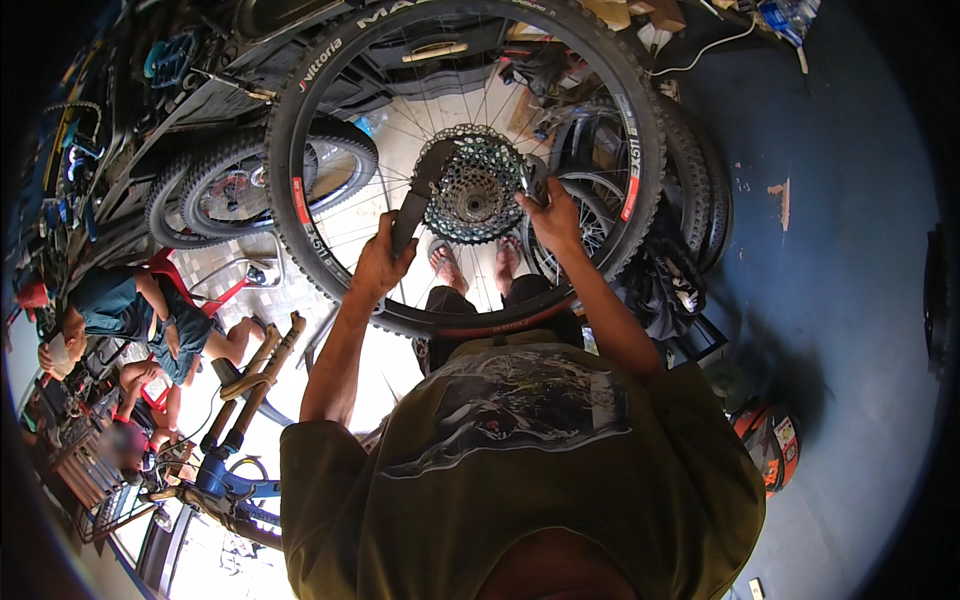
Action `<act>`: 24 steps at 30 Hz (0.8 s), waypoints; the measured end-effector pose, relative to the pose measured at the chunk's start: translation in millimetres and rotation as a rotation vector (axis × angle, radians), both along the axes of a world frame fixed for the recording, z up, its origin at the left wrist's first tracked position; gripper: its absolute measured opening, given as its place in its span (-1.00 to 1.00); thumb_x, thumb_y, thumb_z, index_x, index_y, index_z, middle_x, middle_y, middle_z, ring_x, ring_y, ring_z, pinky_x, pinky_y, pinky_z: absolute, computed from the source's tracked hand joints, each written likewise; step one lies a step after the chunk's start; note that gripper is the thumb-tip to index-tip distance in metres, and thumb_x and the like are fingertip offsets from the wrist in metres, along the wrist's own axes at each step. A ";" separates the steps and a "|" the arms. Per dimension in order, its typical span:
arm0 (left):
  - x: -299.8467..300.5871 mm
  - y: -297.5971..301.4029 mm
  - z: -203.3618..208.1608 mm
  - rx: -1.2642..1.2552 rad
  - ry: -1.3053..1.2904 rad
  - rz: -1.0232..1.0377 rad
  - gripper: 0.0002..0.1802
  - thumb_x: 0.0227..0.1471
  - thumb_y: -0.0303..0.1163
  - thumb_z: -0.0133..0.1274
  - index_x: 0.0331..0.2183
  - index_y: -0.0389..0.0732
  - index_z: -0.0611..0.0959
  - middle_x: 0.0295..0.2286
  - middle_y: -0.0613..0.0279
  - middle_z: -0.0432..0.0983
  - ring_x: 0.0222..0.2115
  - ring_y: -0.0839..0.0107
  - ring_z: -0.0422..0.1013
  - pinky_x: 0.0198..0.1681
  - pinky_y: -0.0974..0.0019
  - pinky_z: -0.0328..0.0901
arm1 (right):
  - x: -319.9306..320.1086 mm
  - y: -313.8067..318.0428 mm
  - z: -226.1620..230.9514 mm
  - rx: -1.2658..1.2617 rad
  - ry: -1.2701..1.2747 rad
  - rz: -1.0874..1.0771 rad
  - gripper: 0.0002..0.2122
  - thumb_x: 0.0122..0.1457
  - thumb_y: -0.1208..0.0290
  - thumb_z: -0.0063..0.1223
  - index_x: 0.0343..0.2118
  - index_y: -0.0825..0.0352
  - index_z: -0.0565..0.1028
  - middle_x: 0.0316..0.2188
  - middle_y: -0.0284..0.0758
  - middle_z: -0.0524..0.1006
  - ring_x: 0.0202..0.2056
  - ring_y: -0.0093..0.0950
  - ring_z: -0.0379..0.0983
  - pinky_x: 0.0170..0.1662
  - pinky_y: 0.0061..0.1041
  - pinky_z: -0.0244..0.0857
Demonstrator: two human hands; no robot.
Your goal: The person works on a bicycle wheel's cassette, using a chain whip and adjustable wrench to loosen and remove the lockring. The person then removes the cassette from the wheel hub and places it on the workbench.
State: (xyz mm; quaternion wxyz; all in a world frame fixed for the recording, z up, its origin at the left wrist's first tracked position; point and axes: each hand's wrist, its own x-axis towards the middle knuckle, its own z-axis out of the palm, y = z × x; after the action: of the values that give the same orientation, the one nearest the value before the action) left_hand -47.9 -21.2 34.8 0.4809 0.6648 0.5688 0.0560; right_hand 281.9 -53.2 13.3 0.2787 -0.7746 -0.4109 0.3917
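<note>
A mountain bike wheel [304, 237] with a knobbly black tyre stands in front of me, its lower edge against my body. At its hub sits a large cassette [468, 235] with many toothed cogs. My left hand [378, 262] is closed round the lower end of a flat black tool handle [418, 192], whose far end reaches the cassette's left side. My right hand [555, 215] is closed on a short grey metal tool [536, 178] at the cassette's right edge. Its exact kind is hard to make out.
Several other wheels [232, 190] stand left and right beyond mine. A bike frame with a tan fork [262, 372] lies at the left, near two seated people. Tools hang along the far left. An orange helmet [772, 445] sits by the blue wall [830, 260] at the right.
</note>
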 end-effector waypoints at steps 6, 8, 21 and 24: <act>7.7 -7.5 -2.5 0.105 0.094 -0.004 -0.38 0.22 -0.16 0.14 0.18 -0.09 0.25 -0.40 -0.31 0.62 -0.36 -0.31 0.57 -0.32 -0.17 0.45 | 4.9 3.1 0.3 -0.017 0.126 -0.007 -0.65 0.11 0.25 0.41 -0.25 0.35 0.45 -0.53 -0.20 0.54 -0.46 -0.30 0.53 -0.34 -0.32 0.36; 9.0 -1.0 -2.7 0.128 0.177 -0.045 -0.32 0.23 -0.09 0.15 0.21 -0.07 0.23 -0.34 -0.30 0.63 -0.33 -0.30 0.58 -0.30 -0.16 0.46 | 4.7 0.0 -6.2 0.037 0.069 0.015 -0.65 0.11 0.26 0.42 -0.25 0.35 0.45 -0.53 -0.21 0.55 -0.48 -0.30 0.53 -0.34 -0.33 0.36; 15.4 43.3 15.6 0.215 0.433 -0.261 0.19 -0.02 0.48 0.07 0.44 0.24 -0.06 -0.18 -0.18 0.54 -0.41 -0.17 0.61 -0.41 -0.07 0.53 | 1.7 -11.6 -7.6 -0.028 0.017 0.011 -0.55 0.04 0.11 0.48 -0.29 0.35 0.45 -0.49 -0.20 0.60 -0.38 -0.22 0.58 -0.27 -0.26 0.38; 16.8 41.4 13.7 0.199 0.465 -0.258 0.28 -0.10 0.53 0.12 0.44 0.21 -0.06 -0.16 -0.20 0.52 -0.42 -0.16 0.61 -0.43 -0.05 0.53 | 1.9 -9.4 2.5 -0.065 0.065 0.000 -0.52 0.03 0.07 0.48 -0.30 0.36 0.44 -0.50 -0.18 0.60 -0.39 -0.17 0.58 -0.28 -0.27 0.38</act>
State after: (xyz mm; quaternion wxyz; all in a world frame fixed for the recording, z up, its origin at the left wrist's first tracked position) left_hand -31.1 20.2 48.4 0.2730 0.7705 0.5665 -0.1041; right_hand 283.8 -62.6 15.7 0.2667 -0.7701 -0.3888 0.4297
